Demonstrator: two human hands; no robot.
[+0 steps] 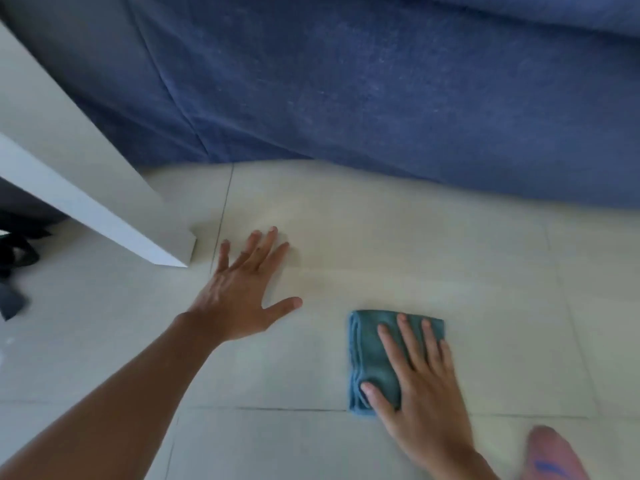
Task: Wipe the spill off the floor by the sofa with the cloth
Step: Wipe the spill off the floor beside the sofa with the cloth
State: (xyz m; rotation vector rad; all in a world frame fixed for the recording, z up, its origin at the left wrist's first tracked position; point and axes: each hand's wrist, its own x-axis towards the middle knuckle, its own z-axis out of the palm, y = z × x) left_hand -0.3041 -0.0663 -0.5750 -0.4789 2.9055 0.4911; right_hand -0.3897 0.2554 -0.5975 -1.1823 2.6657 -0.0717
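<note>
Right hand: palm down, fingers extended and slightly spread, pressed flat on top of a folded teal cloth; not gripping it, thumb lies along the cloth's near left part. Left hand: empty, fingers splayed wide, palm flat on the floor, forearm running in from lower left. The two hands are well apart, left one ahead and to the left.

Cloth: folded into a thick rectangle, lying on the pale tiled floor, its near edge at a grout line. Tile ahead of the cloth shows faint streaky sheen; spill itself cannot be made out clearly.

Blue sofa fills the upper view, its base meeting the floor beyond both hands. White table leg stands at left, near the left hand. Pinkish blurred shape at bottom right, unidentifiable.
</note>
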